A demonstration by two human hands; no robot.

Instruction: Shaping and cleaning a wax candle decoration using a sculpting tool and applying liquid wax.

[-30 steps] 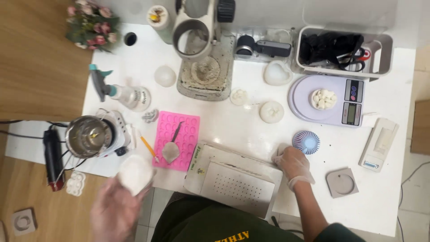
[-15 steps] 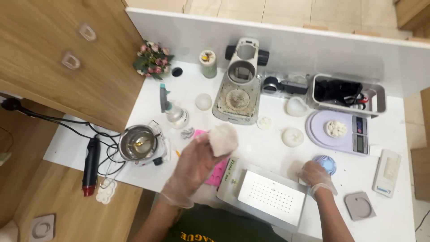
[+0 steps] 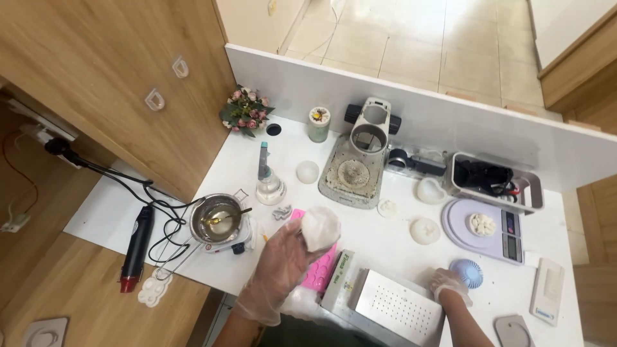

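My left hand [image 3: 283,266], in a clear glove, holds a round white lump [image 3: 320,228] above the pink silicone mat [image 3: 321,273] near the table's front edge. My right hand [image 3: 445,285], also gloved, rests on the white table beside a small blue ribbed disc [image 3: 468,272], its fingers spread, holding nothing. Between the hands lies a white perforated box [image 3: 395,308].
A metal pot with a spoon [image 3: 220,222] sits on a small burner at the left, beside a black heat gun [image 3: 136,246]. Further back stand a press-like machine [image 3: 357,168], a spray bottle [image 3: 268,183], white moulds [image 3: 425,230], a lilac scale [image 3: 485,230] and a flower pot [image 3: 246,110].
My left hand has carried the white lump from the left front up and rightward over the pink mat. The camera view tilted up and back. My right hand stays by the blue disc.
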